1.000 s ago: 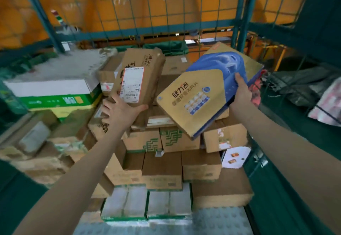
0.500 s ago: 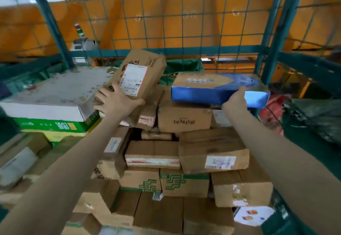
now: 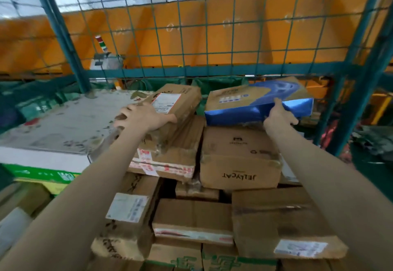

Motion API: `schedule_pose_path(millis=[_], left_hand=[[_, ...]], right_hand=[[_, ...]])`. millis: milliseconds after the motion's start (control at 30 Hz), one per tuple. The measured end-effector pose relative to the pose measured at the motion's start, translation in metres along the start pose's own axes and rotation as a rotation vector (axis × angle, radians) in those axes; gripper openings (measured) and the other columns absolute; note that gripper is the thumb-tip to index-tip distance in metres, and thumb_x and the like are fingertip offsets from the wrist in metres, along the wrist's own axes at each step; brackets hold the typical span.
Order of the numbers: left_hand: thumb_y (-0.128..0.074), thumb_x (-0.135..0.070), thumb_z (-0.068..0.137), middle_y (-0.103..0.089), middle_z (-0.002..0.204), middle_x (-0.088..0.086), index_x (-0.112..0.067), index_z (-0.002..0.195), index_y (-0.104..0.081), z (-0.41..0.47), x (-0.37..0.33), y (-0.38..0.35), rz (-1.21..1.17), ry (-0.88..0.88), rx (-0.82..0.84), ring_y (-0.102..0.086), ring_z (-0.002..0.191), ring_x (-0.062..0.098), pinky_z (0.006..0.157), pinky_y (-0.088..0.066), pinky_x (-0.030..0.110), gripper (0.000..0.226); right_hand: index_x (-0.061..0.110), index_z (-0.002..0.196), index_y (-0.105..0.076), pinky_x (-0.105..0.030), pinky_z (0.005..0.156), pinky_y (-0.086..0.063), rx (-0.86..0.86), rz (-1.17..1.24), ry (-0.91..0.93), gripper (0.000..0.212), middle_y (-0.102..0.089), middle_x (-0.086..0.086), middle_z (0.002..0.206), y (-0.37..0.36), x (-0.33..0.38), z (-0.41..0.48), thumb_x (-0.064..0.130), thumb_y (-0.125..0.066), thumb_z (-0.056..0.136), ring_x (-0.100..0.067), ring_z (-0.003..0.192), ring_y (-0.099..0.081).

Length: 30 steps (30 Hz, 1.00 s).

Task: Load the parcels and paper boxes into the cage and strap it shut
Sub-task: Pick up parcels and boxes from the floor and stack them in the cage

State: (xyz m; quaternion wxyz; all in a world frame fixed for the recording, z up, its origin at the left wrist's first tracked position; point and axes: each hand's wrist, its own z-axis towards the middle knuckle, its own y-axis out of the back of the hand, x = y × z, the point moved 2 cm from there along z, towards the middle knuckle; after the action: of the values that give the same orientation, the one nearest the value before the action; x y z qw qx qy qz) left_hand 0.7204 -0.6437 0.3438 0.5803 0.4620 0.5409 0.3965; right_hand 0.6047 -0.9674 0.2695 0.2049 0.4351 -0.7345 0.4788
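Two items are being seated at once on the top tier of the stack inside the cage (image 3: 212, 72). The left hand (image 3: 144, 117) lies over the near end of the brown parcel (image 3: 178, 100), fingers spread and curled round its left edge, thumb laid across the top toward the right. The right hand (image 3: 278, 117) holds the near edge of the blue box (image 3: 255, 102), one digit raised against the blue side face and the others curled below; whether they bear the weight cannot be told. The brown parcel appears tilted on a taped carton (image 3: 168, 158), just beside a large white-topped box (image 3: 63, 126). The blue box rests, slightly askew, on the JELLYCAT carton (image 3: 238, 164), near the rear mesh and the right corner post (image 3: 348, 121). The step in hand is judged to be settling both pieces flat. To do it well, press each down until its base meets the carton beneath along the whole length; push it rearward so that no edge overhangs the front of the stack; close the gap between the two so they brace one another. Release only once neither rocks, the lighter blue box last, since its glossy face may slide. Strapping is not yet begun.
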Motion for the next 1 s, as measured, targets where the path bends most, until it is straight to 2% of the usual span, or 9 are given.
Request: schedule_pose_path(millis=[33, 133, 267, 333, 400, 500, 633, 833, 1000], left_hand=[[-0.064, -0.082, 0.063, -0.010, 0.159, 0.025, -0.018, 0.154, -0.022, 0.004, 0.002, -0.001, 0.004, 0.000, 0.007, -0.006, 0.145, 0.047, 0.110, -0.015, 0.070, 0.119], [-0.063, -0.082, 0.064, -0.013, 0.158, 0.025, -0.018, 0.154, -0.019, 0.007, 0.011, -0.003, 0.013, 0.000, 0.008, -0.007, 0.145, 0.045, 0.112, -0.016, 0.068, 0.119], [-0.060, -0.084, 0.066, -0.011, 0.158, 0.025, -0.019, 0.155, -0.017, 0.007, 0.011, -0.008, 0.035, -0.001, -0.005, -0.007, 0.146, 0.044, 0.112, -0.016, 0.067, 0.119], [-0.059, -0.085, 0.066, -0.012, 0.158, 0.025, -0.019, 0.155, -0.018, 0.006, 0.009, -0.007, 0.041, 0.006, -0.015, -0.009, 0.145, 0.043, 0.112, -0.018, 0.066, 0.118], [-0.059, -0.085, 0.066, -0.013, 0.158, 0.025, -0.019, 0.154, -0.020, 0.005, 0.009, -0.008, 0.045, 0.014, -0.017, -0.010, 0.145, 0.043, 0.112, -0.018, 0.065, 0.117], [-0.057, -0.085, 0.067, -0.012, 0.158, 0.025, -0.019, 0.154, -0.019, 0.003, 0.008, -0.010, 0.060, 0.010, -0.023, -0.010, 0.145, 0.044, 0.110, -0.018, 0.066, 0.116], [-0.055, -0.086, 0.069, -0.012, 0.158, 0.026, -0.018, 0.154, -0.019, 0.001, 0.011, -0.012, 0.062, -0.005, -0.035, -0.009, 0.145, 0.044, 0.110, -0.017, 0.066, 0.115], [-0.053, -0.088, 0.067, -0.012, 0.158, 0.025, -0.020, 0.154, -0.019, 0.000, 0.012, -0.013, 0.050, -0.007, -0.049, -0.008, 0.145, 0.044, 0.110, -0.018, 0.066, 0.116], [-0.051, -0.090, 0.067, -0.013, 0.157, 0.026, -0.019, 0.153, -0.021, -0.001, 0.013, -0.015, 0.047, -0.019, -0.073, -0.009, 0.145, 0.045, 0.110, -0.019, 0.068, 0.116]], right_hand=[[0.014, 0.154, -0.010, -0.046, 0.107, -0.044, 0.045, -0.089, 0.014, 0.098, -0.027, -0.015, 0.156, -0.006, -0.007, -0.001, 0.047, -0.072, 0.084, -0.037, 0.134, -0.040], [0.009, 0.155, -0.003, -0.047, 0.107, -0.044, 0.125, -0.176, 0.026, 0.102, -0.025, -0.016, 0.157, -0.019, -0.017, -0.011, 0.037, -0.074, 0.086, -0.038, 0.134, -0.041], [0.001, 0.146, -0.030, -0.036, 0.097, -0.051, 0.227, -0.259, -0.004, 0.075, -0.041, -0.022, 0.145, -0.013, -0.032, 0.000, 0.037, -0.067, 0.091, -0.037, 0.128, -0.048], [-0.004, 0.138, -0.044, -0.036, 0.097, -0.051, 0.446, -0.408, 0.006, 0.083, -0.048, -0.027, 0.138, -0.011, -0.040, 0.018, 0.057, -0.062, 0.083, -0.039, 0.127, -0.051], [-0.002, 0.138, -0.046, -0.041, 0.096, -0.054, 0.546, -0.396, -0.061, 0.088, -0.047, -0.023, 0.141, -0.002, -0.031, 0.021, 0.057, -0.067, 0.075, -0.035, 0.124, -0.054], [0.010, 0.142, -0.044, -0.044, 0.090, -0.057, 0.397, -0.376, -0.048, 0.066, -0.037, -0.014, 0.144, -0.002, -0.018, 0.020, 0.021, -0.076, 0.086, -0.034, 0.126, -0.046], [0.008, 0.141, -0.041, -0.048, 0.090, -0.056, 0.441, -0.346, -0.156, 0.057, -0.032, -0.018, 0.149, -0.010, -0.031, 0.009, 0.010, -0.069, 0.090, -0.043, 0.127, -0.044], [0.015, 0.150, -0.030, -0.052, 0.081, -0.055, 0.419, -0.274, -0.314, 0.059, -0.029, -0.016, 0.154, -0.021, -0.039, -0.014, 0.020, -0.059, 0.098, -0.044, 0.133, -0.040], [0.010, 0.142, -0.042, -0.041, 0.096, -0.049, 0.364, -0.286, -0.128, 0.043, -0.042, -0.018, 0.146, 0.000, -0.013, -0.001, 0.013, -0.052, 0.100, -0.033, 0.130, -0.046]])
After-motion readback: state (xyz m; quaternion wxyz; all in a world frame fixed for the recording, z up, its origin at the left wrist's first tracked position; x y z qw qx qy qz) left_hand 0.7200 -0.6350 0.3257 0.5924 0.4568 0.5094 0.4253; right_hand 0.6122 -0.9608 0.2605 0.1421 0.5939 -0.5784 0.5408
